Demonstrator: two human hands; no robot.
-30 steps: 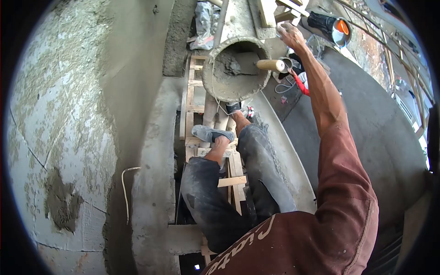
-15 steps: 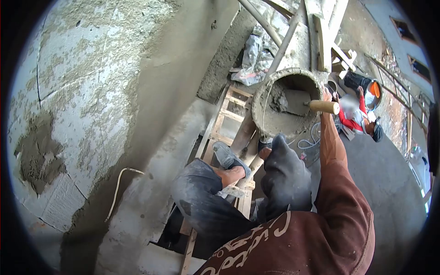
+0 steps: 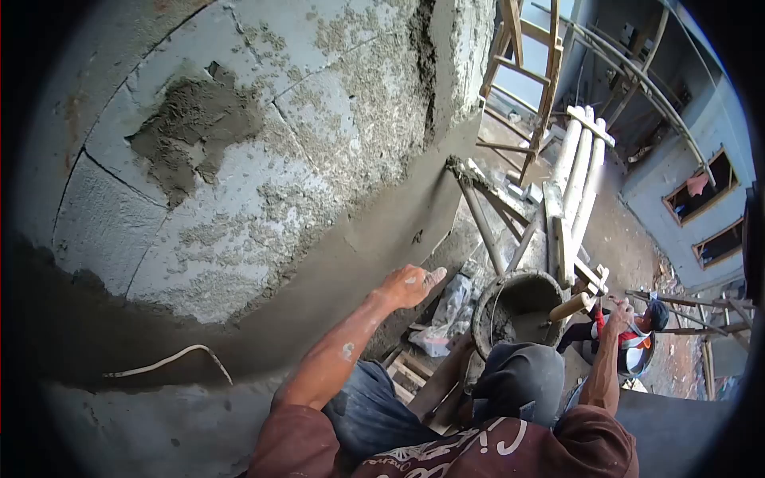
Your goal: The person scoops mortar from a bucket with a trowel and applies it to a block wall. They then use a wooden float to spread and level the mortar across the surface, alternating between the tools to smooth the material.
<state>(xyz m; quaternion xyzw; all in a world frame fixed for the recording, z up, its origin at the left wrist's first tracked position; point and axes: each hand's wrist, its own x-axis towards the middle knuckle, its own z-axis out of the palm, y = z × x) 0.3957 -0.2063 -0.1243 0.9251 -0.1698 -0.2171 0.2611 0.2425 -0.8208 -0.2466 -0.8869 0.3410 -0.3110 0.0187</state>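
My left hand (image 3: pixel 409 287) is held out in front of the plastered lower part of the wall (image 3: pixel 351 255), fingers bent in and one tip pointing right. Grey mortar stains it, and nothing shows in its grasp. To the right, my right hand (image 3: pixel 617 317) is raised beside the bucket, fingers loosely apart and apparently holding nothing. A mortar-caked bucket (image 3: pixel 480 327) stands in front of my knees with wet mortar (image 3: pixel 500 325) inside. Leaning in it is a trowel, whose wooden handle (image 3: pixel 570 307) sticks out over the rim, apart from my right hand.
A person (image 3: pixel 642 325) in red and white is low down behind my right hand. Wooden poles (image 3: pixel 586 163) and a timber frame (image 3: pixel 542 88) stand beyond the bucket. Slats (image 3: pixel 406 374) lie below me. A bent pale tube (image 3: pixel 187 349) sticks out of the wall at left.
My view has swung up, showing more wall and scaffolding. My left hand has come into view. My right hand has moved off the bucket's rim to the right; the trowel stays in the bucket.
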